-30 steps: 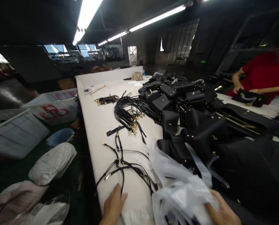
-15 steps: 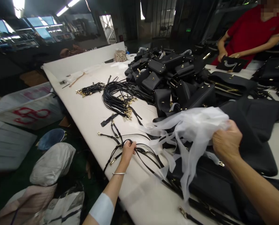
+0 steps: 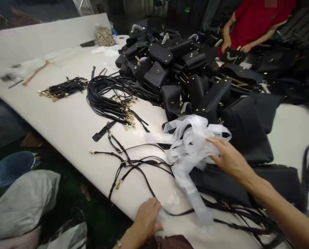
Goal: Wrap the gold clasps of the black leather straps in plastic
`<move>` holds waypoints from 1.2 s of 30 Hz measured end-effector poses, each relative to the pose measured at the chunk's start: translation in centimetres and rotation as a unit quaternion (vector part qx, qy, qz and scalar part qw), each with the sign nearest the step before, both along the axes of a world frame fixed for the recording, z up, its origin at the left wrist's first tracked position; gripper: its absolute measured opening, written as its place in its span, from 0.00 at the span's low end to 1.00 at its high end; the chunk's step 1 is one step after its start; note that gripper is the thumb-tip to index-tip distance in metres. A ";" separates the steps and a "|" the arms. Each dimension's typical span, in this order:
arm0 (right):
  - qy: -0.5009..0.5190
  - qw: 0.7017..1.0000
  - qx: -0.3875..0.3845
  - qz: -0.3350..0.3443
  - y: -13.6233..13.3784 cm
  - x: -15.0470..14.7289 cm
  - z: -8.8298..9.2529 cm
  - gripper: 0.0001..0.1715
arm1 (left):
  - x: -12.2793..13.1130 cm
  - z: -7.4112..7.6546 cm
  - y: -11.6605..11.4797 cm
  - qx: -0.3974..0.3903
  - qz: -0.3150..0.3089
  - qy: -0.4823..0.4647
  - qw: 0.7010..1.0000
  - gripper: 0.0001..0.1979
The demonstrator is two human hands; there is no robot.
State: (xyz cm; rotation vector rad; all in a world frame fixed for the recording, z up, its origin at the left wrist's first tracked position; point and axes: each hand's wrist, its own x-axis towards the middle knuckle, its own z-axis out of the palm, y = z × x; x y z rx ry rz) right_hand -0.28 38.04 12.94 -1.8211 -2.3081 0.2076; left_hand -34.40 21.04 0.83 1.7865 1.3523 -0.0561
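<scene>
A loose clump of white translucent strips (image 3: 189, 147) lies over the near black bags, some ends trailing onto the table. My right hand (image 3: 228, 157) touches the clump's right side, its fingers stretched out and apart. Close to the table's front edge, my left hand (image 3: 147, 218) is closed, thumb near the curled fingers. A small translucent bit shows beside it, but what the fingers hold is hidden. Above that hand, thin black straps (image 3: 130, 162) with gold clasps are spread across the white table (image 3: 74, 138).
Black bags (image 3: 157, 74) with gold fittings form a large pile. Bundles of black straps (image 3: 102, 100) and short clasped straps (image 3: 66, 88) lie left of it. A co-worker in a red top (image 3: 260, 20) handles a bag at the back. Covered bundles (image 3: 25, 197) sit below the table's left edge.
My left hand has left the straps and come nearer the table's front edge. The white strips have come down onto the bags, and my right hand's fingers have loosened. The view has shifted.
</scene>
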 end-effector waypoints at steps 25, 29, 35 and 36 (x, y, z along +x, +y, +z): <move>0.085 0.993 -0.002 0.085 -22.1 -2.4 -8.1 0.30 | -11.1 0.7 22.1 0.343 -0.131 0.240 0.899 0.26; 0.107 0.994 0.010 0.029 -24.1 -0.1 -8.3 0.18 | -7.3 2.7 24.9 0.351 -0.129 0.255 0.892 0.18; 0.038 0.996 -0.038 -0.074 -24.0 5.3 -11.3 0.38 | -2.5 4.8 25.9 0.364 -0.115 0.283 0.880 0.19; 0.035 0.995 -0.048 -0.078 -23.4 5.6 -11.8 0.45 | -1.9 5.2 25.6 0.369 -0.116 0.287 0.876 0.20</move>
